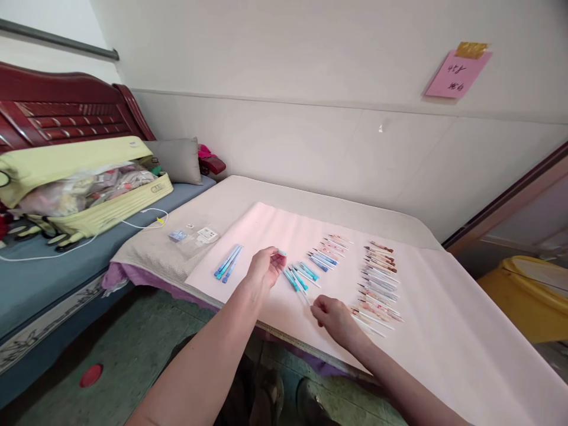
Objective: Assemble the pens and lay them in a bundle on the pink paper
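My left hand (pixel 265 267) is raised a little over a pale pink sheet (pixel 444 331), its fingers pinched on a small light-blue cap (pixel 281 253). My right hand (pixel 333 316) rests on the sheet with fingers curled, gripping the near end of a thin white pen refill (pixel 305 297). Between the two hands lie a few teal pens (pixel 296 278). A bundle of blue pens (pixel 228 261) lies to the left of my left hand.
Further rows of blue and pink pens (pixel 331 251) and a long column of patterned pens (pixel 378 281) lie right of the hands. Small packets (pixel 195 235) sit on the beige table cover. An open yellow suitcase (pixel 89 189) lies on the bed at left. A yellow bin (pixel 528 296) stands at right.
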Tool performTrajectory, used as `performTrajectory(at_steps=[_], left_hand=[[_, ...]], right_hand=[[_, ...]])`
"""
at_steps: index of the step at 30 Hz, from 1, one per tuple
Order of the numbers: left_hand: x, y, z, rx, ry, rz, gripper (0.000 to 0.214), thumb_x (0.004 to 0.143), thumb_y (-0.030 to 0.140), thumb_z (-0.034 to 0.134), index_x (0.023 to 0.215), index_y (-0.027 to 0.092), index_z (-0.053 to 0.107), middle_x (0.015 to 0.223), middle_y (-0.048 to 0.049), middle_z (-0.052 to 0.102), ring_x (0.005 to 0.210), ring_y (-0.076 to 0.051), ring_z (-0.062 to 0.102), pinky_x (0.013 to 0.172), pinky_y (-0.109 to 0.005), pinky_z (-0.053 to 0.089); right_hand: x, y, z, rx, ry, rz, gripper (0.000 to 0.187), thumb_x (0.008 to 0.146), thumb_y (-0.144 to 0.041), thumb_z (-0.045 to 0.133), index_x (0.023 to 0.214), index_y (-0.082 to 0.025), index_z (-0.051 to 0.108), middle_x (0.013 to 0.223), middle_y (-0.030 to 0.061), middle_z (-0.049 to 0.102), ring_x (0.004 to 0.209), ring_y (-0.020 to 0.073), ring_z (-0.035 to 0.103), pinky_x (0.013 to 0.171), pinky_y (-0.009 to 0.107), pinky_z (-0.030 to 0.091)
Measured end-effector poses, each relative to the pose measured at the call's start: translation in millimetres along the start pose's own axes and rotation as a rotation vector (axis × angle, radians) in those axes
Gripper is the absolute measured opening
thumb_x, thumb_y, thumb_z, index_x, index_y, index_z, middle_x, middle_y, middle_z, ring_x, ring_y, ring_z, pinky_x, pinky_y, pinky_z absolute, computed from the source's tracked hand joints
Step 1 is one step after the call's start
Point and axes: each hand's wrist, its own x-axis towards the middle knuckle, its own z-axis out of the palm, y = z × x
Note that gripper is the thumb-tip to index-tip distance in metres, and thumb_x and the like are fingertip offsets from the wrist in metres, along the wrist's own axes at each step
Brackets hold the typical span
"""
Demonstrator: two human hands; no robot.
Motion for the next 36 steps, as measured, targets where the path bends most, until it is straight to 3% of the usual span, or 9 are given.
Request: performTrajectory(at_steps=[6,12,19,28,36], left_hand=[[-3.0,-35.2,1.6,0.071,-0.015,-0.043,0.008,0.068,0.001,0.054,0.067,0.009,0.053,0.056,-0.0066,0.056,0.052,-0.013,0.057,0.050,-0.022,0.050],[-1.2,-55.5,1.5,0.186,-0.030,-0.069,0.007,0.070,0.002,0.056,0.072,0.008,0.057,0.060,-0.0065,0.059,0.052,-0.011,0.058,0.050,-0.020,0.050],[4.3,-67.1,-1.4,0.246,-0.040,-0.099,0.012,0.069,0.003,0.059,0.080,0.008,0.059,0.064,-0.0060,0.060,0.053,-0.011,0.058,0.049,-0.019,0.049],[-2.6,-64.5,-0.1,0.229,-0.044,-0.063,0.015,0.068,0.004,0.060,0.082,0.009,0.058,0.067,-0.0059,0.060,0.056,-0.010,0.057,0.052,-0.019,0.049],[-11.4,-71.6,1.1,0.371,-0.170,0.124,0.033,0.065,0.008,0.064,0.096,0.017,0.055,0.076,-0.0039,0.062,0.057,-0.010,0.057,0.051,-0.019,0.046]], right_hand=[[-24.9,29.8,-35.5,0.823,-0.079,0.129,0.026,0.080,-0.037,0.048,0.063,-0.018,0.048,0.049,-0.0055,0.048,0.035,0.0039,0.030,0.038,0.020,0.018],[-41.8,29.3,-43.9,1.254,-0.216,0.147,0.020,0.076,-0.030,0.055,0.062,-0.016,0.050,0.044,-0.0062,0.046,0.032,0.0017,0.024,0.035,0.021,0.008],[-46.3,26.1,-45.3,1.323,-0.312,0.140,0.015,0.075,-0.025,0.053,0.062,-0.016,0.051,0.043,-0.0055,0.049,0.027,0.0012,0.024,0.032,0.021,0.006],[-45.3,27.0,-41.3,1.299,-0.262,0.145,0.018,0.076,-0.025,0.052,0.061,-0.016,0.051,0.042,-0.0054,0.049,0.028,0.0015,0.026,0.032,0.021,0.007],[-43.5,27.9,-36.1,1.278,-0.239,0.158,0.019,0.075,-0.027,0.053,0.061,-0.016,0.050,0.043,-0.0052,0.050,0.028,0.0016,0.026,0.032,0.021,0.008]])
